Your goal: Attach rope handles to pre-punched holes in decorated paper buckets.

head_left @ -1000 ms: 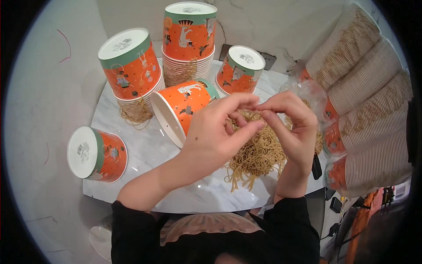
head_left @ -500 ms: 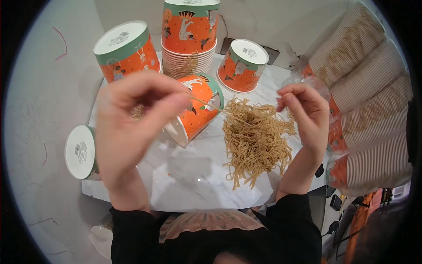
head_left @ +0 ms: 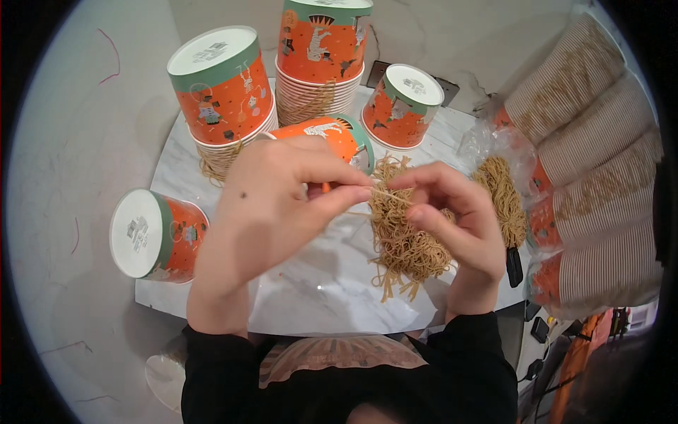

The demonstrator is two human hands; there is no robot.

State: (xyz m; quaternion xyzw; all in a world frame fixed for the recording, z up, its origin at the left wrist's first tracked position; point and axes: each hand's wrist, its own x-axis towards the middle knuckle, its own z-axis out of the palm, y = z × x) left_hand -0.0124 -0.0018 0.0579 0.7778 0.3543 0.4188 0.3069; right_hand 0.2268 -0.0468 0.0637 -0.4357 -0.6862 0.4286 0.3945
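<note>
My left hand (head_left: 272, 201) pinches a tan string (head_left: 390, 196) between thumb and forefinger, above the table. The string runs across to my right hand (head_left: 459, 219), whose bent fingers and thumb close around its other part. Below and behind my right hand lies a loose, tangled heap of the same tan strings (head_left: 404, 247). Just behind my left hand an orange and green paper cup (head_left: 335, 138) lies on its side, partly covered by that hand. Farther left, another orange cup (head_left: 185, 240) stands upside down near my left forearm.
Two tall stacks of upturned cups (head_left: 224, 106) (head_left: 321, 49), with tan string around their rims, stand at the back. A single upturned cup (head_left: 402, 106) is right of them. A second string bundle (head_left: 500, 201) and bagged cup stacks (head_left: 597, 184) line the right side.
My left hand has moved right and down with the string, and my right hand has come left to meet it. The view has shifted slightly, uncovering the left cup and the right-hand bundle.
</note>
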